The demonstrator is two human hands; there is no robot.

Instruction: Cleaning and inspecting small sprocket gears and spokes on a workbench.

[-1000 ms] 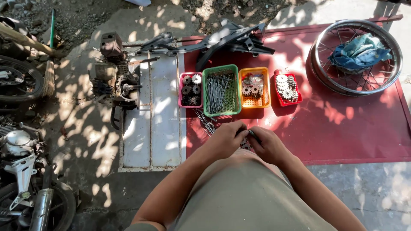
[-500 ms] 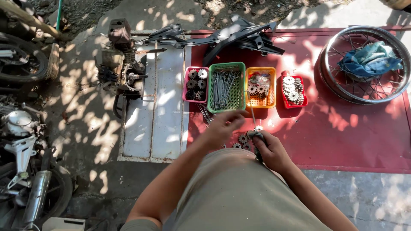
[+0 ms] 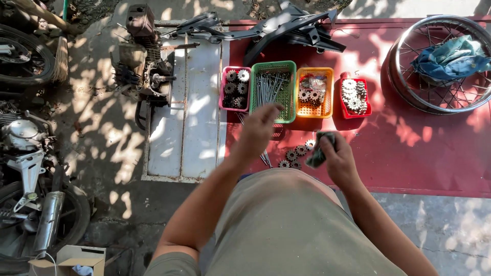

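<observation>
My left hand (image 3: 260, 129) reaches forward over the red mat (image 3: 419, 153), its fingertips at the near edge of the green basket (image 3: 273, 116) of thin metal spokes. The hand is blurred, so I cannot tell whether it holds anything. My right hand (image 3: 336, 159) stays close to my body, shut on a dark crumpled rag (image 3: 318, 152). Several small sprockets (image 3: 295, 154) lie loose on the mat between my hands, with a few spokes (image 3: 266, 159) beside them.
A pink basket (image 3: 223, 88), an orange basket (image 3: 327, 92) and a red basket (image 3: 341, 97) hold sprockets. A spoked wheel rim (image 3: 409, 97) with a blue cloth (image 3: 450, 57) lies right. A black frame part (image 3: 276, 26), an engine (image 3: 146, 71), a white panel (image 3: 189, 133) and motorcycle parts (image 3: 25, 148) lie left.
My hands were together over the loose sprockets. The left hand has since moved forward to the green basket, and the right stays back with the rag.
</observation>
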